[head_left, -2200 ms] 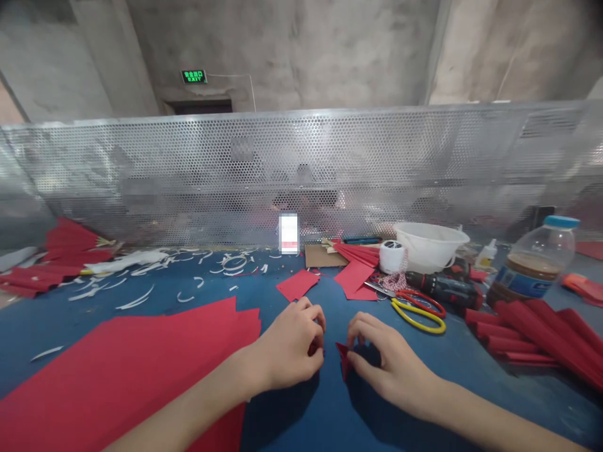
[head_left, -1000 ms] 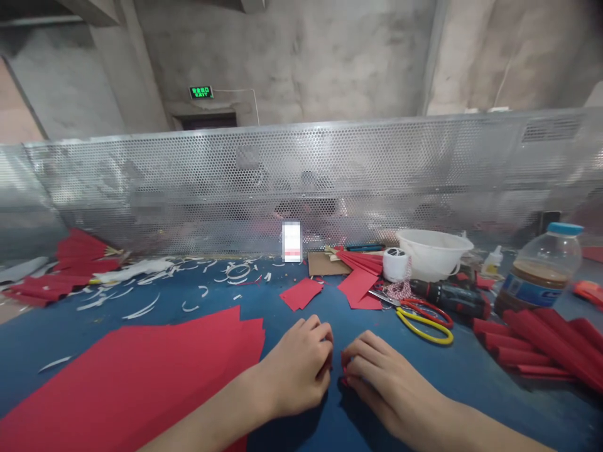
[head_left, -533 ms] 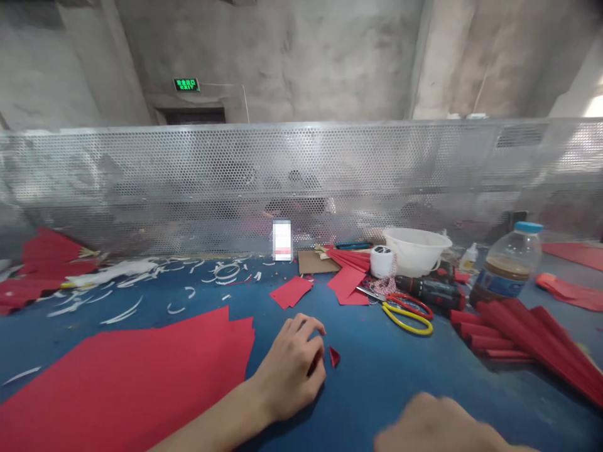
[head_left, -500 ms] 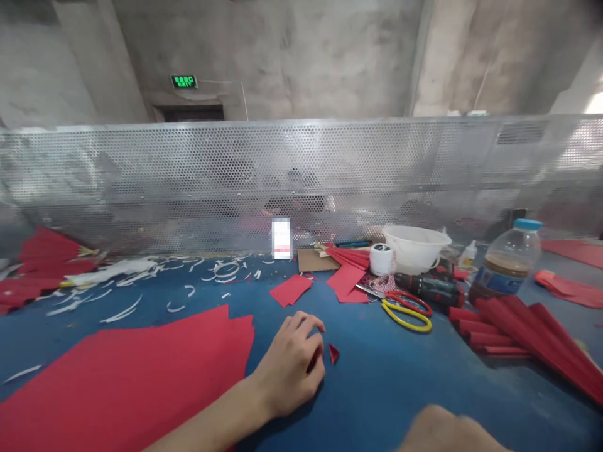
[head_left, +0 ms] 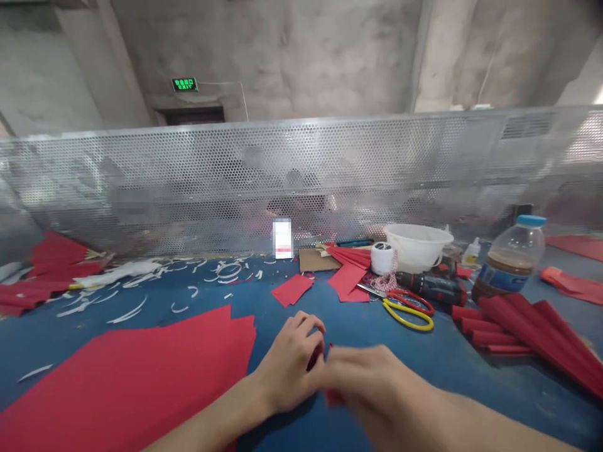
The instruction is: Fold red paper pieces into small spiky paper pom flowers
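My left hand (head_left: 292, 364) rests on the blue table with its fingers curled closed. A bit of red paper (head_left: 315, 359) shows in the gap between its thumb and fingers. Right beside it, my right hand (head_left: 367, 383) is blurred, its fingers bent together and meeting the left thumb. Red paper (head_left: 333, 397) peeks out under the right fingers; most of it is hidden. To the left, a stack of large red paper sheets (head_left: 141, 370) lies flat, partly under my left forearm.
Yellow-and-red-handled scissors (head_left: 409, 315), a black power drill (head_left: 433, 287), a white bowl (head_left: 417, 245) and a spool (head_left: 382, 257) sit at the back right. Pleated red paper (head_left: 532, 326) and a bottle (head_left: 506, 267) stand further right. White scraps (head_left: 129, 311) litter the back left before a perforated metal screen (head_left: 211, 188).
My right hand has come up from the bottom edge to meet the left hand, bringing red paper under its fingers. My left hand has stayed in place.
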A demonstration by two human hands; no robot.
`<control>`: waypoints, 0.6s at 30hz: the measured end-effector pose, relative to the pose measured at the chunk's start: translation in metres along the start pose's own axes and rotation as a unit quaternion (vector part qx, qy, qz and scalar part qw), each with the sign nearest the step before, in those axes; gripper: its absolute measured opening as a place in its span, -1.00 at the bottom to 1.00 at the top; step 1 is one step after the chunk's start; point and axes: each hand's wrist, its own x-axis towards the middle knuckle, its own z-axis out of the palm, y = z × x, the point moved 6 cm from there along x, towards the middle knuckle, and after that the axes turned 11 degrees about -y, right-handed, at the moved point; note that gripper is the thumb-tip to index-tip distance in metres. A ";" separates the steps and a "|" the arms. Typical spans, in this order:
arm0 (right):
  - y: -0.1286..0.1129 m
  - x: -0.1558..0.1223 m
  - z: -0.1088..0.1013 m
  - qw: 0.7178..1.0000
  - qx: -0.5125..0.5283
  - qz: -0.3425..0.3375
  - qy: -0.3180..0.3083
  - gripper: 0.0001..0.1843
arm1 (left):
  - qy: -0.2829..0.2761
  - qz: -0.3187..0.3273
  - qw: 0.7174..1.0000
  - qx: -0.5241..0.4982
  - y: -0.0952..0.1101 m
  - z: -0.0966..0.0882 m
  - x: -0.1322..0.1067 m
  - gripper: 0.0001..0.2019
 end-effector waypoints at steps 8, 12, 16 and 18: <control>0.024 0.038 -0.062 0.957 0.233 0.153 0.083 -0.69 | 0.017 -0.025 0.999 -0.023 -0.004 -0.002 -0.001 -0.86; 0.028 0.031 -0.059 0.953 0.231 0.164 0.111 -0.68 | 0.024 -0.034 0.999 -0.035 -0.006 -0.002 -0.001 -0.87; 0.027 0.032 -0.061 0.957 0.204 0.171 0.114 -0.68 | 0.025 -0.037 0.998 -0.042 -0.008 -0.001 -0.001 -0.88; 0.029 0.033 -0.060 0.954 0.229 0.161 0.109 -0.69 | 0.022 -0.042 0.998 -0.051 -0.009 -0.001 -0.001 -0.87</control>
